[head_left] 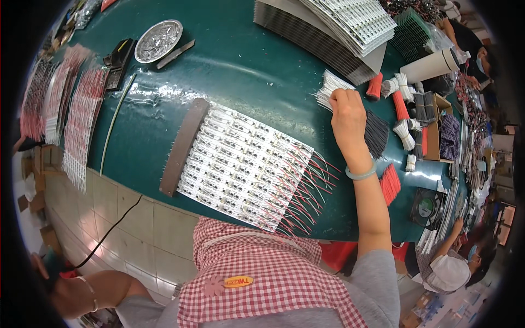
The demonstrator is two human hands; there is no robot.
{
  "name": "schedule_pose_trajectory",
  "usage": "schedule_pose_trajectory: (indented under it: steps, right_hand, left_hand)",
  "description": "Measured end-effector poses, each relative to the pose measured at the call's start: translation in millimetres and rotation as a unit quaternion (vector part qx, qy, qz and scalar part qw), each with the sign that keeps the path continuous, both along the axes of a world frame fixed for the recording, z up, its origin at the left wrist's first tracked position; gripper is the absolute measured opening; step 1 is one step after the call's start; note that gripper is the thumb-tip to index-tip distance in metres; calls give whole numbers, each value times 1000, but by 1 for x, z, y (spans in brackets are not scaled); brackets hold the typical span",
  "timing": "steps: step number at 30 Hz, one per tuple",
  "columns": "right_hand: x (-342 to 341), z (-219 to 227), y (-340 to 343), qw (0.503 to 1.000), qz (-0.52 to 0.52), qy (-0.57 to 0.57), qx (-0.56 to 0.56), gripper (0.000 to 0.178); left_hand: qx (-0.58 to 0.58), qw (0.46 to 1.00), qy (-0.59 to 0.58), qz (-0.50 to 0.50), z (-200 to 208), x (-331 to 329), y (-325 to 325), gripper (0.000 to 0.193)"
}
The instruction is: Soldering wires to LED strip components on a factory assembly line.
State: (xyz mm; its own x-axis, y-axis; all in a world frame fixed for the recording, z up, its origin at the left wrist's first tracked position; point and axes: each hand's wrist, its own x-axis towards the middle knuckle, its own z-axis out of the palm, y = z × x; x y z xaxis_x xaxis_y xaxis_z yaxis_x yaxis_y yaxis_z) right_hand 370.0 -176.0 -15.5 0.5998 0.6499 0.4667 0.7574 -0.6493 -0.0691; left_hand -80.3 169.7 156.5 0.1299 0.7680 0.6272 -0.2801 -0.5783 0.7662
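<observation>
My right hand (349, 113), a pale bangle on its wrist, is over a loose bundle of white wires (331, 86), fingers pinched together at its near end. Dark grey wires (377, 134) lie beside that wrist. In front of me a white panel of small circuit boards (246, 164) lies tilted on the table, its left edge against a brown bar (185, 147). Red and white wires (306, 191) stick out from its right side. Low at the left rim, my left hand (52, 279) is closed around a dark teal handle (53, 264) with a black cord running from it.
Wired panels (85, 120) hang over the table's left edge. A metal dish (158, 41) stands at the back, near a black stand (117, 63). A tall stack of panels (328, 33) fills the back right. Tied wire bundles (402, 106), a white bottle (429, 65) and a small fan (427, 208) crowd the right.
</observation>
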Motion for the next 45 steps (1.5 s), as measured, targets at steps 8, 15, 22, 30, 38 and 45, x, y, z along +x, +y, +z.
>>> schedule_pose_trajectory:
  steps: [8, 15, 22, 30, 38, 45]
  right_hand:
    - [4, 0, 6, 998, 56, 9, 22, 13]
    - [-6, 16, -1, 999, 38, 17, -10, 18]
    - [-14, 50, 7, 992, 105, -7, -73, 19]
    - [-34, 56, 40, 927, 209, -110, -293, 10]
    - [-34, 46, 41, 929, 239, -60, -277, 16]
    - [-71, 24, 33, 954, 248, 168, 2, 30]
  left_hand:
    - [-285, 947, 34, -148, -101, 46, -69, 59]
    - [-400, 888, 98, -203, -116, 100, -117, 60]
    - [-426, 874, 102, -212, -119, 115, -122, 56]
    - [-473, 832, 117, -263, -121, 115, -123, 67]
    - [-478, 826, 118, -274, -119, 132, -135, 63]
    - [-429, 820, 270, -264, -142, 120, -141, 42]
